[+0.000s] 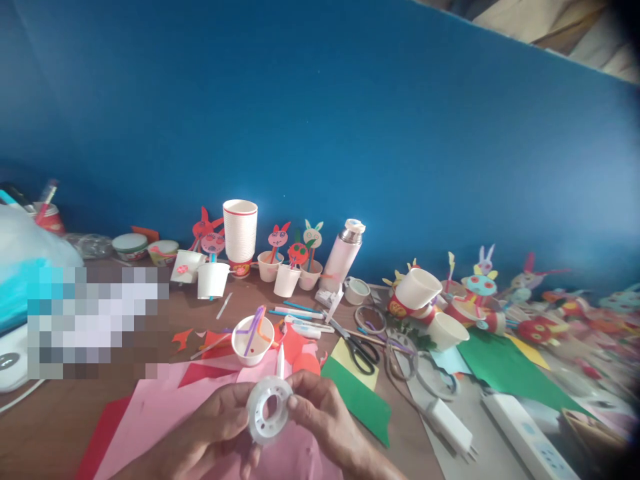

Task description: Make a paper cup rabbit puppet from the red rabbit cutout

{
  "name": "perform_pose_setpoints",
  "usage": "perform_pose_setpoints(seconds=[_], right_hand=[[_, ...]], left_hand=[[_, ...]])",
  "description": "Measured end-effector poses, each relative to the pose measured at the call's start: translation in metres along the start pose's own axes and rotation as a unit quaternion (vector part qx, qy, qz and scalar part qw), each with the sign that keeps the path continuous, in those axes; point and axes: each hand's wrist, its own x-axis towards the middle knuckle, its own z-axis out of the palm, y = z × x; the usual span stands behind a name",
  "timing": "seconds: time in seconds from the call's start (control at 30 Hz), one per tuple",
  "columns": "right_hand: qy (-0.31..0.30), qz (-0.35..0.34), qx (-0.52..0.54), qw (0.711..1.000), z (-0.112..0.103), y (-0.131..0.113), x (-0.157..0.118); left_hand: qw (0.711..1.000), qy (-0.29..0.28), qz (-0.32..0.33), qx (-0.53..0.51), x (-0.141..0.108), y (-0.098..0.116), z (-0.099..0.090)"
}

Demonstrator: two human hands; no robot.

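Note:
Between my two hands, low in the head view, is a small roll of clear tape (259,415) with its round core facing me. My left hand (220,420) is closed on the roll's left side. On the right side, the thumb and fingers of my right hand (323,413) pinch the rim. Pink paper (165,400) lies beneath both hands. Just beyond them a white paper cup (253,360) holds bent purple and orange straws (257,327). Red paper scraps (300,347) and a white pen-like stick (281,362) lie near the roll.
Black-handled scissors (363,353) rest on yellow and green paper (357,400) at right. Behind stand a stack of paper cups (240,233), a thermos (343,253) and several cups with paper animal faces (213,243). A white charger (450,427) and power strip (530,433) lie right.

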Motion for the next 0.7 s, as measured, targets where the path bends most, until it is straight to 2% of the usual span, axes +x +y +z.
perform_pose_setpoints(seconds=[0.2,0.4,0.7], right_hand=[[0.043,0.018,0.05,0.998,0.011,0.004,-0.001],[0.072,0.055,0.111,0.99,0.016,0.012,-0.002],[0.069,0.05,0.195,0.977,0.022,0.025,-0.001]], left_hand=[[1.0,-0.024,-0.002,-0.01,0.0,0.011,0.008],[1.0,-0.023,0.009,-0.002,0.0,0.013,0.011],[0.998,-0.016,0.047,0.027,-0.001,0.016,0.018]])
